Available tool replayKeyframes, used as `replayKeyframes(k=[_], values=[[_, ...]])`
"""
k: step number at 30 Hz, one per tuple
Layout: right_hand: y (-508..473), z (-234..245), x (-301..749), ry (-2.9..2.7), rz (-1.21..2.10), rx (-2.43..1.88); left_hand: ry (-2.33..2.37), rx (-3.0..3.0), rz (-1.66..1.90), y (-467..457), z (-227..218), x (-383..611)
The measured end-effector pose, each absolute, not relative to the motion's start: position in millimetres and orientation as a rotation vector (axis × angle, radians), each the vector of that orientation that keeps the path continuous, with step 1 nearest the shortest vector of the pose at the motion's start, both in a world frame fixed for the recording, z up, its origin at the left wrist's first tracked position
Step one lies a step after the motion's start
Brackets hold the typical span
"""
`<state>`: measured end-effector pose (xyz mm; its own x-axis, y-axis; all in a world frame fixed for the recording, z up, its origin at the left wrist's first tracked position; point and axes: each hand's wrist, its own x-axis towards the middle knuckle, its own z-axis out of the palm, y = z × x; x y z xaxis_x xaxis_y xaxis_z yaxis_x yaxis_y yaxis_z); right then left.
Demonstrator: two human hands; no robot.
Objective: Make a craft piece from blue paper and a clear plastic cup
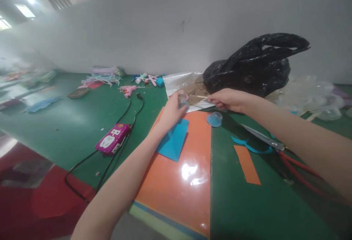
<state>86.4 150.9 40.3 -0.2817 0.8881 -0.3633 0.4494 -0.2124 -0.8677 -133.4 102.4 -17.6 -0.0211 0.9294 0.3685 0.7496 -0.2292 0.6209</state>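
Head view gives me a green worktop (82,141) along a white wall (176,23), with ceiling lights (24,10) at upper left and a red surface (35,199) beyond the worktop's near edge. I count one pink glue gun (128,90), one magenta power strip (112,139), one black plastic bag (255,64), one pair of red-handled scissors (264,139), one orange paper strip (246,164) and one curved blue cut-out (251,147). A stack of coloured sheets (176,192), orange on top, carries one folded blue card (173,139). There are two domes on my screen: a blue-tinted dome (214,119) resting at the orange sheet's edge, and a clear plastic dome (183,100) held above the card by the left hand (172,112), its fingers (178,104) curled around it. The right hand (227,100) reaches in from the other side, its fingers (213,100) pinching a wooden stick (198,96) whose far end is right by the clear dome, both forearms extended across the worktop
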Motion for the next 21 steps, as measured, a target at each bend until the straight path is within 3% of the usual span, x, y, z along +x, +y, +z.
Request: replayKeyframes(k=[21], values=[[152,63,66,-1.880,1.491,-1.497,1.718,2.057,1.106,101,-20,-133]])
